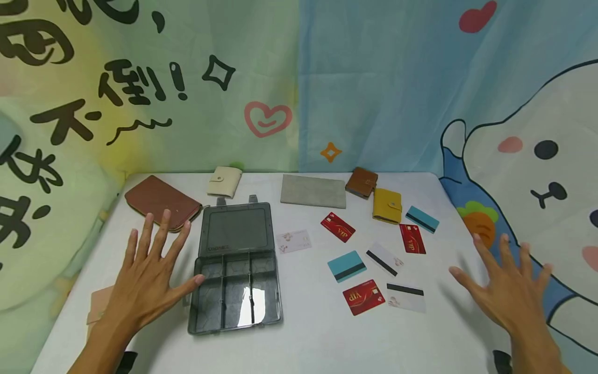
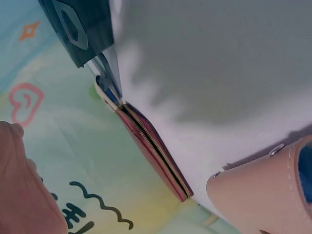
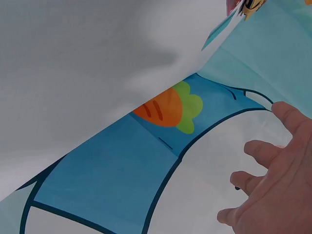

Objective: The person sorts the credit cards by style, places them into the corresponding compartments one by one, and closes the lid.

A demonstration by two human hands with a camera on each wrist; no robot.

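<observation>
My left hand (image 1: 147,275) hovers with spread fingers over the table's left side, holding nothing. Beside its thumb lies a dark plastic compartment box (image 1: 209,306), lid (image 1: 238,226) folded back, its sections bare. Past the fingertips rests a brown zip wallet (image 1: 161,200); partly behind the wrist is a pink leather item (image 2: 258,183). On the right, my right hand (image 1: 511,293) is held up with fingers apart, touching nothing. Between the hands several cards lie scattered, among them a red VIP card (image 1: 364,297), a blue striped card (image 1: 347,266) and a white striped card (image 1: 405,297).
Along the table's back edge are a cream wallet (image 1: 225,182), a flat grey wallet (image 1: 313,191), a brown card holder (image 1: 362,182) and a yellow wallet (image 1: 387,205). A printed curtain (image 1: 374,88) hangs behind the white table (image 1: 317,343).
</observation>
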